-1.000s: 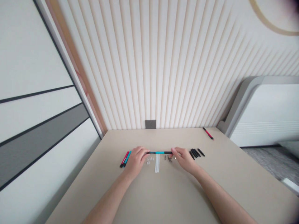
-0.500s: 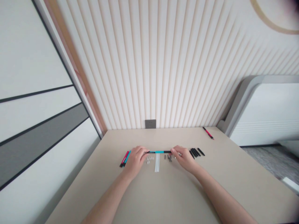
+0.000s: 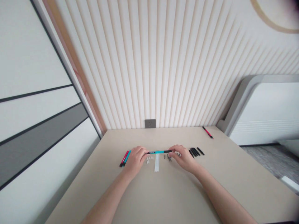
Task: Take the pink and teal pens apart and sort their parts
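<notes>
A blue and black pen (image 3: 159, 152) lies level between my two hands, above the table. My left hand (image 3: 136, 158) is closed on its left end. At the black right end, the fingers of my right hand (image 3: 182, 157) pinch the pen near its tip. Under and in front of it lie thin white refills (image 3: 156, 163). Small white pieces (image 3: 149, 158) sit beside my left hand, and small dark grey pieces (image 3: 169, 157) lie beside my right hand, which partly hides some of them.
Pink and blue pen barrels (image 3: 125, 158) lie left of my left hand. Several black tubes (image 3: 195, 151) are right of my right hand. A red and black pen (image 3: 207, 132) rests near the back right of the table (image 3: 149, 196). A socket (image 3: 150, 123) is on the wall behind.
My right hand has shifted slightly left along the pen, and its fingers have changed their hold near the tip. My left hand stays in place.
</notes>
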Demonstrator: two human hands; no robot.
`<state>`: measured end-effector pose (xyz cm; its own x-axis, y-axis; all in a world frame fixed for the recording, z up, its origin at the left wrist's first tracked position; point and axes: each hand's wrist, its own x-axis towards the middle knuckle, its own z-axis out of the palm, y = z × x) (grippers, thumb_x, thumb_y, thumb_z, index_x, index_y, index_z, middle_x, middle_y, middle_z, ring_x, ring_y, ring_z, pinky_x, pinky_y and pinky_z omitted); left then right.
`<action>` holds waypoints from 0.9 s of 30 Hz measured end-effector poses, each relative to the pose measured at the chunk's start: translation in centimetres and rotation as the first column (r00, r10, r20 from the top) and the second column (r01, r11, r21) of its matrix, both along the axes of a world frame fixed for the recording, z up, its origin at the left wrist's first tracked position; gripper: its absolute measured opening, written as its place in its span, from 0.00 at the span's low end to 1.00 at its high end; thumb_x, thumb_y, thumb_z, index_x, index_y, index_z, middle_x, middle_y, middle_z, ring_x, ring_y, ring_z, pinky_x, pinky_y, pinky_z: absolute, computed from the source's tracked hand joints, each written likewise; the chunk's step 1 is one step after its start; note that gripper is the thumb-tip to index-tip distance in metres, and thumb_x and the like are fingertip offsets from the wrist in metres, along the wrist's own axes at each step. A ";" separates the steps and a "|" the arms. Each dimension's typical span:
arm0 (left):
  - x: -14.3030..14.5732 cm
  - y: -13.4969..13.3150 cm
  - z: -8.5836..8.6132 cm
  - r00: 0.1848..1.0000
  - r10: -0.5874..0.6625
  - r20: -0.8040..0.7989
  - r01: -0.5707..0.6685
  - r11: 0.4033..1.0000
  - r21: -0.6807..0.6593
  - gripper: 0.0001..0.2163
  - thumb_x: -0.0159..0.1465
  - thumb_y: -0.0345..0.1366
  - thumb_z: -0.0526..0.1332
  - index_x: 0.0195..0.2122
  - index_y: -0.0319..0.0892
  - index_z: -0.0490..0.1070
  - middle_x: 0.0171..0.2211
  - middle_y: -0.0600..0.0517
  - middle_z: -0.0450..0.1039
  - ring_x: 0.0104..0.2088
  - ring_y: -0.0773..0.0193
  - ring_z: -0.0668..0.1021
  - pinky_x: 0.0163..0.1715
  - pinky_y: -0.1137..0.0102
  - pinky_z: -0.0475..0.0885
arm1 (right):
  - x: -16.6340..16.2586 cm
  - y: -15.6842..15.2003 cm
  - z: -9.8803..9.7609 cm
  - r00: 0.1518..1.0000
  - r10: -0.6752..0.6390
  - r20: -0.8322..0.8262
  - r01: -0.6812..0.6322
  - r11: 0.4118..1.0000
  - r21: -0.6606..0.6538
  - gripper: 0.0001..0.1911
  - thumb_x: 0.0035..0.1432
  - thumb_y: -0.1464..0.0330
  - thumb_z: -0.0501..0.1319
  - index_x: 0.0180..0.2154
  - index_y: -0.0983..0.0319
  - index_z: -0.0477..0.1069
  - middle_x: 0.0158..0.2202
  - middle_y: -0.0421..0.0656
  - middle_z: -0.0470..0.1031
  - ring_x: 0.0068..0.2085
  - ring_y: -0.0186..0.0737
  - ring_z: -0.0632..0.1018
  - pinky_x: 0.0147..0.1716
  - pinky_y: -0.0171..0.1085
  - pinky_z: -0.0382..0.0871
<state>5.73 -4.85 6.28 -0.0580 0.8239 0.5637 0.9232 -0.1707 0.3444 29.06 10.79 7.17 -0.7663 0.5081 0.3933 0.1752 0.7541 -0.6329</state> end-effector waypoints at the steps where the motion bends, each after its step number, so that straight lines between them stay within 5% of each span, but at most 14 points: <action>1: 0.0 0.0 0.1 1.000 -0.003 -0.005 0.003 1.000 -0.006 0.02 0.67 0.33 0.58 0.38 0.43 0.69 0.36 0.51 0.73 0.38 0.59 0.74 0.39 0.65 0.68 | 0.0 0.0 0.1 1.000 0.017 0.010 -0.017 1.000 0.016 0.10 0.65 0.62 0.56 0.36 0.58 0.73 0.33 0.42 0.77 0.37 0.41 0.75 0.43 0.41 0.64; 10: 0.2 -0.1 0.4 0.999 -0.025 -0.029 0.025 1.000 -0.002 0.03 0.67 0.31 0.57 0.40 0.43 0.69 0.37 0.51 0.73 0.38 0.59 0.74 0.39 0.64 0.67 | 0.0 -0.4 0.2 0.996 0.084 0.034 -0.085 0.996 0.031 0.28 0.71 0.62 0.44 0.21 0.60 0.67 0.21 0.39 0.71 0.28 0.36 0.73 0.45 0.41 0.63; 17: 0.1 -0.1 0.3 1.000 -0.018 -0.020 0.019 0.999 0.049 0.02 0.67 0.31 0.58 0.39 0.43 0.69 0.36 0.51 0.73 0.39 0.60 0.75 0.40 0.65 0.68 | 0.2 0.2 0.0 0.998 0.041 -0.040 -0.039 0.997 0.072 0.12 0.64 0.59 0.58 0.43 0.58 0.72 0.37 0.44 0.77 0.40 0.42 0.76 0.44 0.42 0.65; 27: 0.4 -0.4 0.4 0.996 -0.066 -0.053 0.069 0.996 0.058 0.06 0.70 0.34 0.54 0.41 0.43 0.70 0.35 0.50 0.73 0.37 0.60 0.74 0.39 0.64 0.68 | 0.4 -0.1 0.3 0.992 0.120 -0.024 -0.115 0.982 0.150 0.11 0.67 0.62 0.54 0.37 0.58 0.72 0.32 0.43 0.76 0.36 0.42 0.74 0.43 0.43 0.62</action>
